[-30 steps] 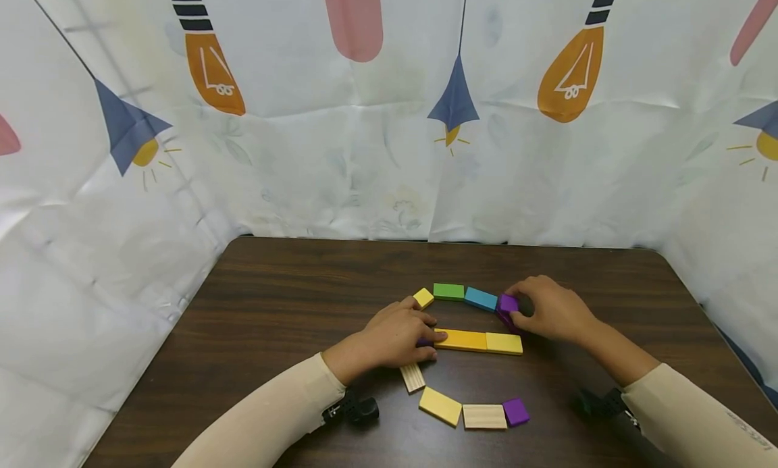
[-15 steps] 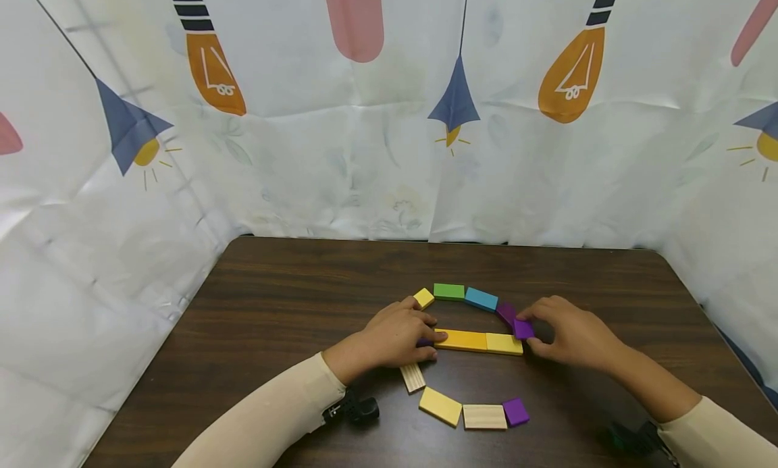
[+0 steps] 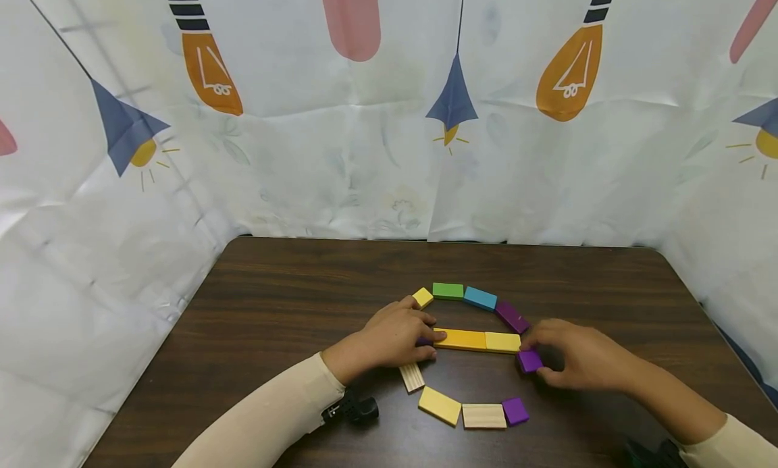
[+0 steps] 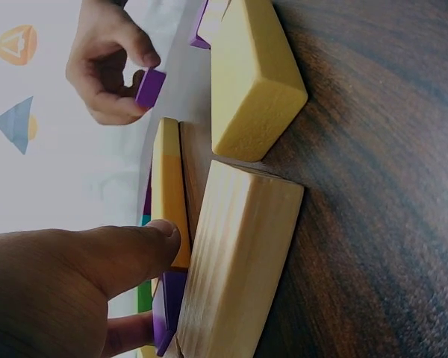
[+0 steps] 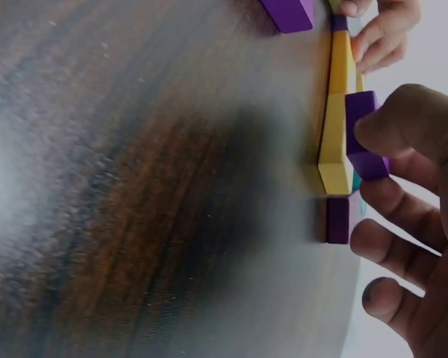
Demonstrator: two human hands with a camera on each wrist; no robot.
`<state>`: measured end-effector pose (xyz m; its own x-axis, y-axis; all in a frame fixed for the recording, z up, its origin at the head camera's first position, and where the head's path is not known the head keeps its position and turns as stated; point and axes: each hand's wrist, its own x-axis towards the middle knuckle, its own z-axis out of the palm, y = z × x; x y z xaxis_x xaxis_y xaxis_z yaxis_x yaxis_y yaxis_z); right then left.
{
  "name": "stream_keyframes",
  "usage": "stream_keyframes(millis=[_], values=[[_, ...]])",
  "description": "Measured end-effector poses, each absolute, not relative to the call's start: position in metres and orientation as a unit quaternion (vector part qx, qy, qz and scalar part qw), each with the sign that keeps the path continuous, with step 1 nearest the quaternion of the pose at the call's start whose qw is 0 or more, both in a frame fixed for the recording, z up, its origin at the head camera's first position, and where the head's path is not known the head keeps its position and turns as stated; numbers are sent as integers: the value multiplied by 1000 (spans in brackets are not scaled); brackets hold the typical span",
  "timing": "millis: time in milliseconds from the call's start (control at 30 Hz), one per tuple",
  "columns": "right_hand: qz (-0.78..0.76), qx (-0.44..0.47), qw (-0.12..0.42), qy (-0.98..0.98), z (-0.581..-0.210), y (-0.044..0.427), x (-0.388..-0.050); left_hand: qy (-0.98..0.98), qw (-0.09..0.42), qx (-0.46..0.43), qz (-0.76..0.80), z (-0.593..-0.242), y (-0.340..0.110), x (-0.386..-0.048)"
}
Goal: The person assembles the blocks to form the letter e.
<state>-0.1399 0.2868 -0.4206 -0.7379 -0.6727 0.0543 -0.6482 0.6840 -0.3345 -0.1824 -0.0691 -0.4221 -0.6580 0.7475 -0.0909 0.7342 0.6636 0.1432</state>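
My right hand (image 3: 583,356) pinches a purple block (image 3: 529,361) between thumb and fingers, just off the right end of a straight row. That row has an orange-yellow block (image 3: 462,339) and a pale yellow block (image 3: 502,342). In the right wrist view the held block (image 5: 364,142) is raised above the tabletop. My left hand (image 3: 392,334) rests at the row's left end, one fingertip on the orange-yellow block. Beneath it sits another purple block (image 4: 169,306), mostly hidden from the head view. A bare wooden block (image 4: 243,261) lies near that hand.
Behind the row curve a small yellow block (image 3: 423,296), a green block (image 3: 448,291), a blue block (image 3: 480,298) and a dark purple block (image 3: 512,317). In front lie a yellow block (image 3: 439,406), a wooden block (image 3: 483,416) and a purple block (image 3: 515,411) on the brown table (image 3: 292,299).
My right hand has carried the purple block toward me and slightly right, from over the dark purple block to beside the row's right end. The left hand has stayed in place.
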Motion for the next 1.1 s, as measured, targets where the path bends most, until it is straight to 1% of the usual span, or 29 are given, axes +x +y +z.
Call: stream_keyframes(millis=[133, 333, 500, 700, 933, 1100], values=[[-168, -368, 59, 913, -420, 288, -135, 909, 71, 407, 49, -421, -69, -182], [-178, -389, 64, 901, -428, 289, -128, 907, 71, 412, 49, -421, -69, -182], [-185, -396, 79, 896, -434, 289, -123, 907, 70, 413, 48, -421, -69, -183], [-195, -413, 67, 887, -437, 288, -120, 908, 70, 411, 48, -421, -69, -183], [-203, -410, 97, 884, -436, 288, -117, 907, 72, 412, 47, -421, -69, -183], [-203, -414, 93, 882, -438, 287, -115, 908, 76, 410, 42, -421, -69, -183]])
